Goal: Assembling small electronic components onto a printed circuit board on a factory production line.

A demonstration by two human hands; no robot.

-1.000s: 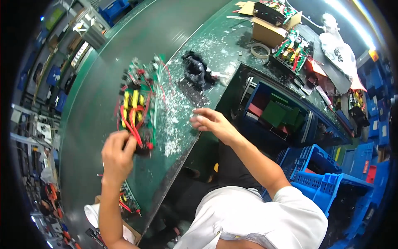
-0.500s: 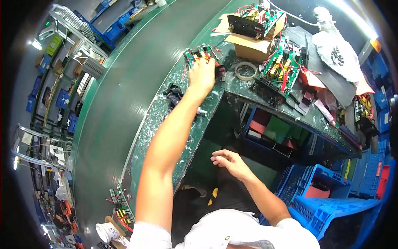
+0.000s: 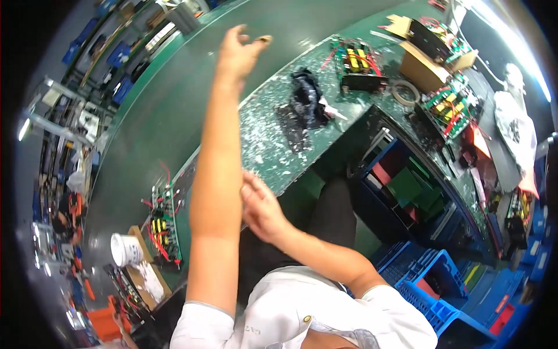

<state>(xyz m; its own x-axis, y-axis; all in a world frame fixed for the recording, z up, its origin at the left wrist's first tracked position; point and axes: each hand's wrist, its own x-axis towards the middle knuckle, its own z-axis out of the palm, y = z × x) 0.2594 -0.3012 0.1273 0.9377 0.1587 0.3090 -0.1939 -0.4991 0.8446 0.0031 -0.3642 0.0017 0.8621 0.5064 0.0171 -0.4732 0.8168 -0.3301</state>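
Note:
My left hand [image 3: 237,57] is raised over the green conveyor belt [image 3: 174,110], fingers apart and holding nothing; one fingertip looks dark yellowish. Close to my left forearm is my right hand [image 3: 264,212], its fingers loosely stretched and their tips partly hidden at the forearm; nothing shows in it. A circuit board assembly [image 3: 357,61] with yellow parts, red wires and a black plate stands on the green bench [image 3: 261,136]. Nearer me on that bench lie a crumpled black cloth [image 3: 308,99] and a small white-tipped tube [image 3: 334,111].
Right of the board are a tape roll [image 3: 405,93], a cardboard box [image 3: 423,67] and another circuit board [image 3: 449,110]. Blue crates [image 3: 427,285] stand at lower right. On the left, another board [image 3: 165,224] lies by a white tub [image 3: 126,250]. A co-worker's arm [image 3: 123,328] shows at lower left.
My left hand has come off the circuit board on the bench and swung left over the belt. My right hand has moved left to my left forearm. The whole view has turned leftward.

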